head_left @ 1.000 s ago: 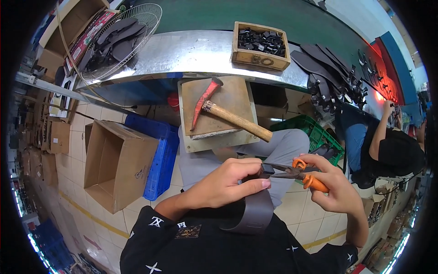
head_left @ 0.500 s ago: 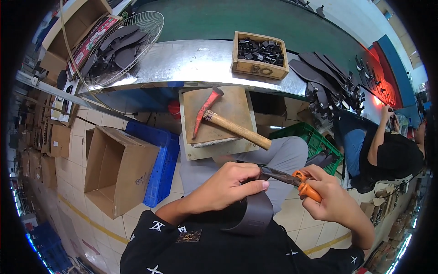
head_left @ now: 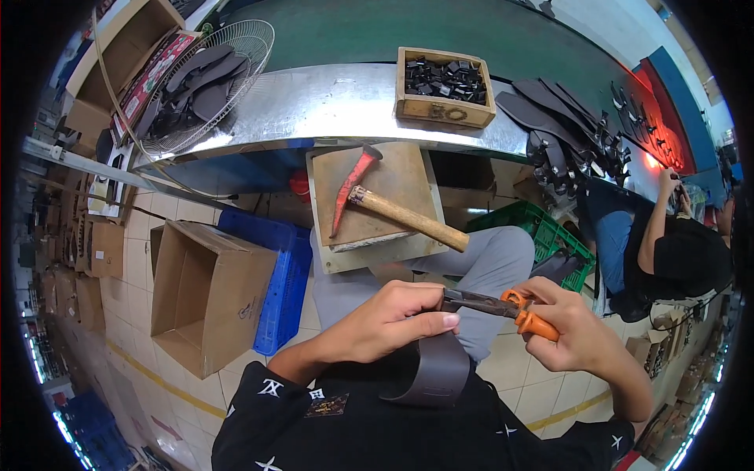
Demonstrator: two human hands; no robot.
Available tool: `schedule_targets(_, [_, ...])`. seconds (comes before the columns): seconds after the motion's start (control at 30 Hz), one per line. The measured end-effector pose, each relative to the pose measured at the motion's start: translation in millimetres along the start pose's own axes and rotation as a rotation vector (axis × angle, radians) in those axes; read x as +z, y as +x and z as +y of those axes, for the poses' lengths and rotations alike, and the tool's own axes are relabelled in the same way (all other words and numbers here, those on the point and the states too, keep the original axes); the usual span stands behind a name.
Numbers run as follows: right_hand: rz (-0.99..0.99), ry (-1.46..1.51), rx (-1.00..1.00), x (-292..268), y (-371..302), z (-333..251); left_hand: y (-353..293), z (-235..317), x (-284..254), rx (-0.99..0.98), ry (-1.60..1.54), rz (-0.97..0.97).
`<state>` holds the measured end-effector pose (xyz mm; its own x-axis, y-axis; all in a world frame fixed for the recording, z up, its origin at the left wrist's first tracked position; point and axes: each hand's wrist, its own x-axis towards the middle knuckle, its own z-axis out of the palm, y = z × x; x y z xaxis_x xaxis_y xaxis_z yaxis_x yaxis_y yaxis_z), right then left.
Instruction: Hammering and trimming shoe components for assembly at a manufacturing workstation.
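Note:
My left hand (head_left: pixel 400 320) is closed round the upper end of a dark, curved strap (head_left: pixel 437 372), its free end hanging toward my lap. In my right hand (head_left: pixel 567 326) are the orange handles of a pair of pliers (head_left: pixel 488 303). The jaws of the pliers reach the strap's end beside my left thumb; fingers hide what lies between them. Ahead of my hands, a hammer (head_left: pixel 400 217) with a red head and wooden handle lies across a board (head_left: pixel 381 170) over my knees.
On the metal bench (head_left: pixel 336 94) stand a wooden box (head_left: pixel 444 112) of small black pieces, a wire basket (head_left: pixel 265 55) of dark straps and loose dark soles (head_left: pixel 530 115). A carton (head_left: pixel 216 298), a blue crate (head_left: pixel 284 294) and a green crate (head_left: pixel 583 263) flank me. Another person (head_left: pixel 680 263) works at right.
The right hand and pliers have shifted slightly to the right. My left hand keeps its hold on the strap, and the hammer still lies on the board.

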<state>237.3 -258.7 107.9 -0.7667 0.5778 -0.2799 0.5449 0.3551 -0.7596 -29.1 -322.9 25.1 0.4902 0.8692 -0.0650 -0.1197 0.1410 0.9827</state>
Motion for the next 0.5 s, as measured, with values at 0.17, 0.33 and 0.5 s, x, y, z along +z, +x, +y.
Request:
schedule_targets(0.17, [-0.001,-0.016,-0.071,1.0,1.2,6.8,-0.7,3.8,0.3,0.030,-0.035,-0.038])
schedule_targets(0.33, [0.000,-0.037,-0.082,0.9,-0.3,8.9,1.9,-1.1,0.2,0.083,-0.067,-0.059])
schedule_targets(0.5, [-0.002,-0.047,-0.145,0.5,-1.4,11.5,0.3,-1.9,-0.6,0.045,-0.118,-0.124])
